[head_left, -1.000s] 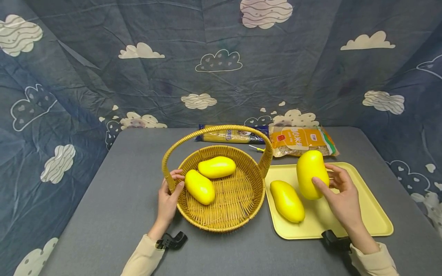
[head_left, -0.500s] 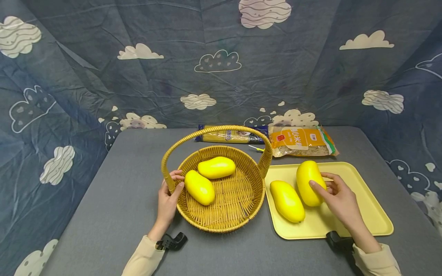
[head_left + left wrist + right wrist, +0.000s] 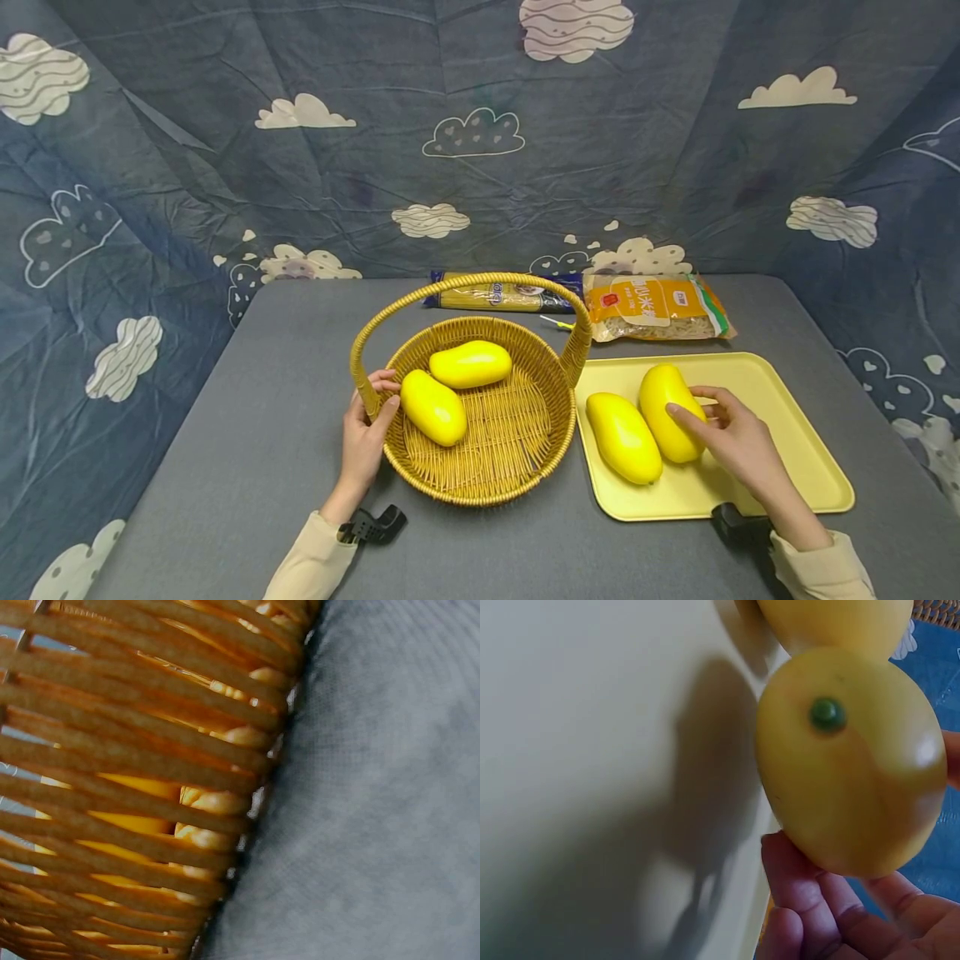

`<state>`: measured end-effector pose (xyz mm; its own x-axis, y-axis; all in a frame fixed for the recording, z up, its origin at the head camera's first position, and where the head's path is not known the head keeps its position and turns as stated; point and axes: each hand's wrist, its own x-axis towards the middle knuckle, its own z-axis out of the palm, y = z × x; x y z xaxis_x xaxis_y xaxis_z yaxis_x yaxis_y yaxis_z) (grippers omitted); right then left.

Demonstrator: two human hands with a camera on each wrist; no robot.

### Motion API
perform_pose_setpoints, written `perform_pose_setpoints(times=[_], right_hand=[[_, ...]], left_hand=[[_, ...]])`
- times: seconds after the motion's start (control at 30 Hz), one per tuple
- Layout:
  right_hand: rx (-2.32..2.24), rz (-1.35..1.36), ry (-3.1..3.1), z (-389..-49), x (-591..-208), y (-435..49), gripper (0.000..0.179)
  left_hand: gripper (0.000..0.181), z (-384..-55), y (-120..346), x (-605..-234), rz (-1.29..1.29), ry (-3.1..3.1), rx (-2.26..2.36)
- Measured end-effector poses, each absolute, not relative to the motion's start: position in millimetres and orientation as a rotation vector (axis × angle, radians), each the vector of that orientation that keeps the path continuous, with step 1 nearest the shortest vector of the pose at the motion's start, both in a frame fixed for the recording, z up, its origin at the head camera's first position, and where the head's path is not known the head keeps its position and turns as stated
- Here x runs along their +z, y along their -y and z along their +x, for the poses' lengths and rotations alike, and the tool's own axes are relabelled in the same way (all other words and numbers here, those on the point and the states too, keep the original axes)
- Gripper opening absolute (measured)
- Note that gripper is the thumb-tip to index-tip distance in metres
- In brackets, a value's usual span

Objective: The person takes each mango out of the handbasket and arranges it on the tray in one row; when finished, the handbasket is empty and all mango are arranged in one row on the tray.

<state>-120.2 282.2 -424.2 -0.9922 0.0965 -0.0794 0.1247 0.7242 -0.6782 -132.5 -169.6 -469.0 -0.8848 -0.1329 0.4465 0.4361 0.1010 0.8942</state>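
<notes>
My right hand holds a yellow mango between thumb and fingers, low over the right side of a pale yellow tray. A second mango lies on that tray, just left of the held one. The right wrist view shows the green stem spot on the held mango. My left hand grips the left rim of a woven basket by the foot of its arched handle. Inside the basket lie two more mangoes, one near the left hand and one behind it. The left wrist view shows only basket weave and cloth.
Behind the basket lies a blue-and-yellow pack of noodles. An orange printed bag sits behind the tray. A small yellow-green stick lies close to the basket handle. Grey cloth covers the table; a cloud-patterned curtain hangs behind.
My right hand has lowered the mango toward the tray, bringing it beside the other mango and tilting it slightly. The left hand and basket have stayed put.
</notes>
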Motion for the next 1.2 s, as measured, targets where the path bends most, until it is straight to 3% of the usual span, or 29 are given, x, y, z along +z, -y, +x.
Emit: perform_pose_setpoints(times=[0.47, 0.8, 1.2], right_hand=[[-1.071, 0.206, -2.761, -116.1, -430.7, -289.9, 0.079], [-1.081, 0.178, -2.701, -115.7, -433.5, -293.1, 0.078], [-1.054, 0.144, -2.736, -113.0, -433.1, -297.7, 0.071]], left_hand=[[0.014, -132.6, 169.9, -471.8, -0.311, 1.948, -1.847], [0.014, -121.3, 161.9, -444.4, -0.307, 1.981, -1.822], [0.014, -121.4, 161.7, -443.9, -0.317, 1.976, -1.826]])
